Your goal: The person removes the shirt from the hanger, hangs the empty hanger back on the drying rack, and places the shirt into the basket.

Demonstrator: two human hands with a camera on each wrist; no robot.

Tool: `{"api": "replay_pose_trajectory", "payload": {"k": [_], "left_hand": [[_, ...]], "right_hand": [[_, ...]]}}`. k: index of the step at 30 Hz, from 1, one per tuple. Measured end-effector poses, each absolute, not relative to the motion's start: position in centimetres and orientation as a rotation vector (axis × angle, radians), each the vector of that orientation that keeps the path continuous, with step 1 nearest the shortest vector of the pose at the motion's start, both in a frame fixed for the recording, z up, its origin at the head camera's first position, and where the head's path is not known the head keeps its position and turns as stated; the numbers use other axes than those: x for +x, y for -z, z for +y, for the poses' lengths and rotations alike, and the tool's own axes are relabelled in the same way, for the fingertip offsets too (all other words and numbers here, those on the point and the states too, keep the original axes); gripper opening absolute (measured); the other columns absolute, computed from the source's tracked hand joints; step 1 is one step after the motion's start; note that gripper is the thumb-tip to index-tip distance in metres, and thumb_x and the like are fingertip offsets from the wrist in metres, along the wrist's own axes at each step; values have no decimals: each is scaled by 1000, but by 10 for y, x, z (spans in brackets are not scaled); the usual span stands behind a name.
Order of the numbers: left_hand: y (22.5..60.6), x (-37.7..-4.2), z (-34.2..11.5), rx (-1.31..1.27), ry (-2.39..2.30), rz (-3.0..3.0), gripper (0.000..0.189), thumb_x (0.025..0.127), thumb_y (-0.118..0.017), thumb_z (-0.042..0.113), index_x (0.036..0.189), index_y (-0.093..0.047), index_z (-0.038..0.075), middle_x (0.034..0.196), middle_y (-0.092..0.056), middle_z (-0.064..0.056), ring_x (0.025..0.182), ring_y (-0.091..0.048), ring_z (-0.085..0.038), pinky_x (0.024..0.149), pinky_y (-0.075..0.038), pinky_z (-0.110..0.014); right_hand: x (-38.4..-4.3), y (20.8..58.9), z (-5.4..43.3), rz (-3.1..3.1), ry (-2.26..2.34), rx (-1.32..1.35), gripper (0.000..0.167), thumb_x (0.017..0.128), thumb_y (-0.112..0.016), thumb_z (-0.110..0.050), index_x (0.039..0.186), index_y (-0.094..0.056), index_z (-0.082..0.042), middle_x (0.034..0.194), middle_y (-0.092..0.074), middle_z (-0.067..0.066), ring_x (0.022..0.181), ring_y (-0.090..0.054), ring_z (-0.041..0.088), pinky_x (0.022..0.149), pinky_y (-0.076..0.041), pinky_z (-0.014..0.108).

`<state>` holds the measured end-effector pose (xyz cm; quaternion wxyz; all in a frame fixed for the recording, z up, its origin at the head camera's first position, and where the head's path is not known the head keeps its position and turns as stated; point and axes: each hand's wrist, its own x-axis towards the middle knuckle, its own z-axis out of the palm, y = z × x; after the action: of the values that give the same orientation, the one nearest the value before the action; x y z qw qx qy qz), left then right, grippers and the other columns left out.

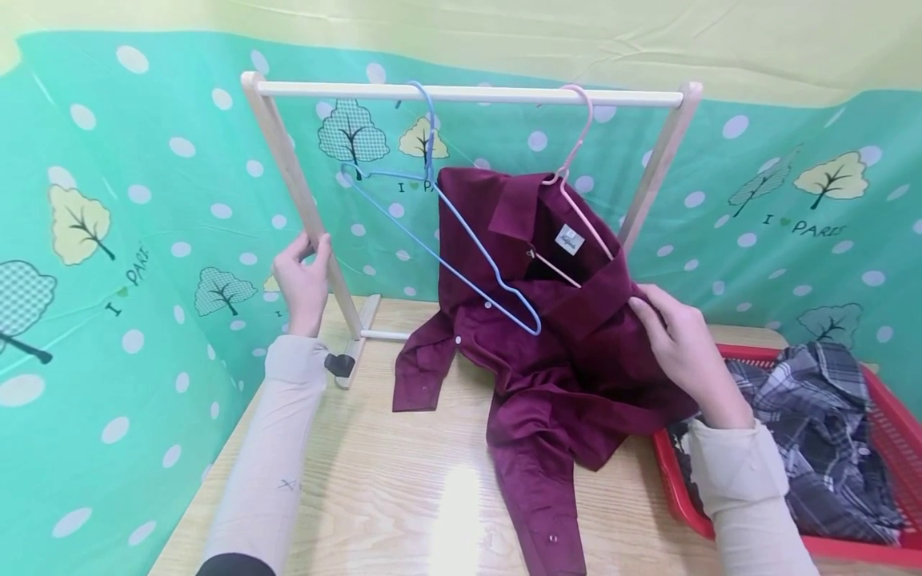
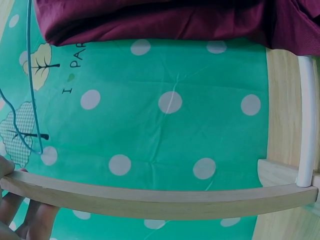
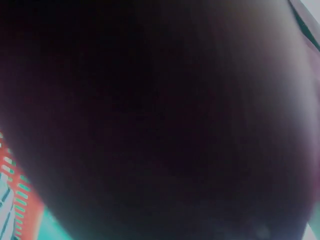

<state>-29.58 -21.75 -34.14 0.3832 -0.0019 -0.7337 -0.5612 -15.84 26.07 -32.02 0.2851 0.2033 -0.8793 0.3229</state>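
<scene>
Left hand (image 1: 302, 280) grips rack post (image 1: 285, 160); right hand (image 1: 680, 344) pinches maroon shirt (image 1: 547, 360). Shirt uneven on pink hanger (image 1: 578, 207); hard tug could slip it off.

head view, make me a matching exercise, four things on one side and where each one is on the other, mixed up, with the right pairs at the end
Things
1. blue hanger
2. plaid garment
3. left hand
4. pink hanger

Places
A. gripping the rack's wooden upright
B. hooked on the rail, partly inside the collar of the maroon shirt
C. hooked on the rail with no garment on it
D. lying in the red basket

Right pairs: 1-C, 2-D, 3-A, 4-B
</scene>
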Motion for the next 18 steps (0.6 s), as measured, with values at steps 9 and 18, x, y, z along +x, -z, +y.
{"api": "replay_pose_trajectory", "payload": {"k": [9,18], "left_hand": [[342,-294,-219,-27,1433,-1873,22,94,-69,26,105,-77,8,103,-76,-13,97,-67,-13,91,-58,-31],[344,-296,-221,-28,1429,-1880,23,95,-68,27,105,-77,8,102,-75,-14,97,-67,-12,91,-58,-30]], "right_hand": [[-158,321,254,-2269,-806,450,22,103,-52,-8,119,-66,-2,107,-71,17,94,-64,29,83,-40,6],[-155,319,251,-2146,-826,402,24,100,-57,-4,120,-69,-4,109,-72,18,99,-65,12,87,-39,1]]}}
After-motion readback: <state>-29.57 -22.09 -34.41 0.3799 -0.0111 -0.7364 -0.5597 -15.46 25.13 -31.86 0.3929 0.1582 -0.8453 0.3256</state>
